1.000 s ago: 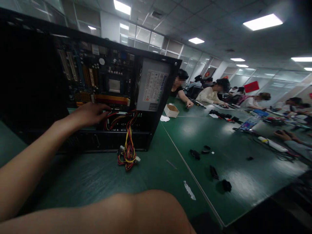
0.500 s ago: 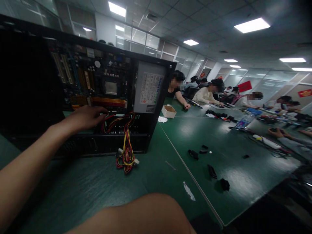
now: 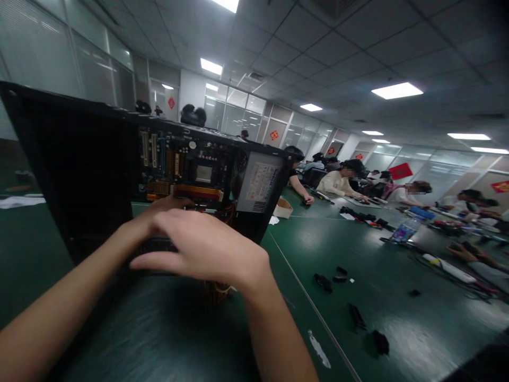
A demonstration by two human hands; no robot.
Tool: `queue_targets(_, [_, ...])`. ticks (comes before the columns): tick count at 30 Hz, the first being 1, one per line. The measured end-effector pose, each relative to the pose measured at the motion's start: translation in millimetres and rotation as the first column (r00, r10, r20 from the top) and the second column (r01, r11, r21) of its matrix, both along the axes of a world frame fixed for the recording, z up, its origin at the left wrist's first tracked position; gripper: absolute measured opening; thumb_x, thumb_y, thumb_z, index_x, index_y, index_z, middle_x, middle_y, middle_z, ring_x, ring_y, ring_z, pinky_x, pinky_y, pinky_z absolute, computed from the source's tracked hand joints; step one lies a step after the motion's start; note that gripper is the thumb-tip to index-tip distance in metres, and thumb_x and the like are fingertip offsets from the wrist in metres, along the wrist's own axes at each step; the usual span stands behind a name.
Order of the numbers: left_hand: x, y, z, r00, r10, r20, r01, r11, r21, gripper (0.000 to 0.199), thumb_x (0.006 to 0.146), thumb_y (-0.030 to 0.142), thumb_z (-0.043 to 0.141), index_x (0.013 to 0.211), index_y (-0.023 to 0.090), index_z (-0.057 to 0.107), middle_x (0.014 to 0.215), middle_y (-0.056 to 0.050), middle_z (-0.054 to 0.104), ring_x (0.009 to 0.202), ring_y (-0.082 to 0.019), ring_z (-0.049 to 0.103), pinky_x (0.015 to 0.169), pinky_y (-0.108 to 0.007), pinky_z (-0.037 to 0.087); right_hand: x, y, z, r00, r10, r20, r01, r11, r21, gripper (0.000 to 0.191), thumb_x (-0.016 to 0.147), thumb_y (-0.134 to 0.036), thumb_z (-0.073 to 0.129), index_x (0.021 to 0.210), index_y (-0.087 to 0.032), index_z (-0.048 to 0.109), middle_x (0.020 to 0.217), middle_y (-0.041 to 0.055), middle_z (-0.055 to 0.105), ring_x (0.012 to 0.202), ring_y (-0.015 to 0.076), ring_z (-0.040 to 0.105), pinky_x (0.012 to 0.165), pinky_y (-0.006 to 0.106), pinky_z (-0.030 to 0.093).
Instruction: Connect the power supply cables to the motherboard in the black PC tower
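A black computer case (image 3: 99,159) stands upright on the green table, its open side facing me. Inside are a motherboard (image 3: 204,172) and a grey power supply (image 3: 260,183) with a label. My left hand (image 3: 169,204) reaches into the case just below the memory slots (image 3: 199,192); its fingertips are hidden behind my right hand. My right hand (image 3: 210,246), slightly blurred, crosses in front of the left one. Its thumb is stretched out apart from the fingers, and it holds nothing that I can see. A bundle of power cables (image 3: 218,291) hangs below my right wrist, mostly covered.
Several small black parts (image 3: 323,283) and a torn white strip (image 3: 319,348) lie on the table to the right. A small open box (image 3: 283,208) stands behind the case. Further off are a plastic bottle (image 3: 404,231), a power strip (image 3: 449,269) and several people at work.
My right hand has risen from the lower edge to the front of the case, over my left hand. My view has shifted, so the case appears lower. The left hand stays inside.
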State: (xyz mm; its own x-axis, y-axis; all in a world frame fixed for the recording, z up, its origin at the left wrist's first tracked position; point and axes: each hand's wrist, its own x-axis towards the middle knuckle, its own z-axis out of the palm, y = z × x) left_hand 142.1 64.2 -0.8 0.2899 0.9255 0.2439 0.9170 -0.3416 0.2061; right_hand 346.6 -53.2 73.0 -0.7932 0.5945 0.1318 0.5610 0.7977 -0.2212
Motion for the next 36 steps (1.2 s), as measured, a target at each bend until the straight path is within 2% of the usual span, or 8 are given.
queue_targets(4, [2.0, -1.5, -0.3, 0.996, 0.039, -0.076, -0.035, 0.998, 0.051, 0.048, 0.092, 0.048, 0.036, 0.126, 0.026, 0.061, 0.126, -0.009, 0.066, 0.112, -0.031, 0.062, 0.088, -0.040, 0.049, -4.6, 37.4, -18.3, 0.947, -0.227, 0.226, 0.238, 0.971, -0.023, 0.067, 0.085, -0.064, 0.059, 0.123, -0.009, 0.055, 0.122, 0.0209, 0.063, 0.108, 0.0347, 0.063, 0.089, 0.046, 0.051])
queue_targets(6, [3.5, -2.0, -0.6, 0.995, 0.045, -0.086, -0.040, 0.997, 0.063, 0.048, 0.092, 0.049, 0.034, 0.125, 0.027, 0.061, 0.125, -0.010, 0.066, 0.110, -0.031, 0.063, 0.088, -0.041, 0.049, -6.9, 51.8, -32.8, 0.909, -0.224, 0.351, 0.243, 0.970, -0.012, 0.057, 0.090, -0.060, 0.053, 0.117, -0.010, 0.061, 0.118, 0.0215, 0.066, 0.108, 0.0352, 0.064, 0.091, 0.048, 0.049])
queue_targets(10, [3.2, -2.8, -1.9, 0.996, 0.036, -0.077, -0.029, 0.996, 0.086, 0.047, 0.092, 0.047, 0.034, 0.125, 0.028, 0.061, 0.125, -0.009, 0.065, 0.111, -0.029, 0.063, 0.089, -0.038, 0.048, -19.1, 61.5, -61.4, 0.911, -0.222, 0.347, 0.186, 0.973, 0.136, 0.051, 0.100, -0.053, 0.035, 0.106, -0.012, 0.066, 0.109, 0.0177, 0.070, 0.108, 0.0292, 0.065, 0.100, 0.046, 0.043])
queue_targets(15, [-0.7, -5.3, -4.2, 0.998, 0.005, -0.060, 0.002, 0.993, 0.116, 0.044, 0.092, 0.047, 0.035, 0.122, 0.029, 0.062, 0.122, -0.007, 0.067, 0.107, -0.028, 0.064, 0.085, -0.037, 0.049, -26.4, 54.3, -80.6, 0.924, -0.292, 0.246, 0.236, 0.943, 0.233, 0.052, 0.099, -0.055, 0.031, 0.113, -0.015, 0.061, 0.103, 0.0158, 0.071, 0.095, 0.0293, 0.069, 0.080, 0.040, 0.052])
queue_targets(21, [6.0, -25.7, 9.0, 0.998, -0.067, -0.015, 0.069, 0.990, 0.123, 0.038, 0.093, 0.043, 0.038, 0.112, 0.027, 0.067, 0.113, -0.007, 0.071, 0.102, -0.025, 0.065, 0.083, -0.034, 0.048, -6.4, 29.5, -57.5, 0.889, -0.331, 0.317, 0.272, 0.938, 0.215, 0.041, 0.089, -0.043, 0.061, 0.116, -0.012, 0.060, 0.114, 0.0174, 0.066, 0.109, 0.0299, 0.062, 0.099, 0.046, 0.042])
queue_targets(27, [23.1, -66.4, 35.1, 0.897, -0.438, 0.055, 0.441, 0.887, -0.133, 0.032, 0.086, 0.039, 0.054, 0.109, 0.024, 0.071, 0.101, -0.005, 0.074, 0.087, -0.021, 0.067, 0.073, -0.027, 0.048, 13.2, -1.4, -24.3, 0.853, -0.459, 0.247, 0.424, 0.887, 0.185, 0.038, 0.090, -0.041, 0.060, 0.120, -0.018, 0.060, 0.116, 0.0165, 0.063, 0.108, 0.0306, 0.061, 0.085, 0.038, 0.048])
queue_targets(30, [24.1, -83.3, 42.6, 0.909, -0.417, 0.017, 0.406, 0.872, -0.275, 0.045, 0.076, 0.046, 0.066, 0.117, 0.027, 0.069, 0.112, -0.004, 0.072, 0.099, -0.024, 0.066, 0.080, -0.029, 0.050, 17.2, 1.6, -25.7, 0.827, -0.437, 0.354, 0.454, 0.890, 0.038, 0.047, 0.089, -0.043, 0.061, 0.129, -0.019, 0.055, 0.107, 0.0154, 0.069, 0.099, 0.0304, 0.066, 0.078, 0.036, 0.050])
queue_targets(36, [14.6, -93.6, 51.0, 0.933, -0.357, -0.040, 0.319, 0.875, -0.363, 0.052, 0.071, 0.050, 0.070, 0.119, 0.031, 0.067, 0.111, -0.003, 0.072, 0.098, -0.025, 0.067, 0.082, -0.031, 0.051, 11.6, 24.9, -40.9, 0.920, -0.214, 0.329, 0.256, 0.963, -0.088, 0.070, 0.079, -0.039, 0.069, 0.142, -0.020, 0.043, 0.111, 0.0141, 0.070, 0.097, 0.0289, 0.069, 0.072, 0.032, 0.051])
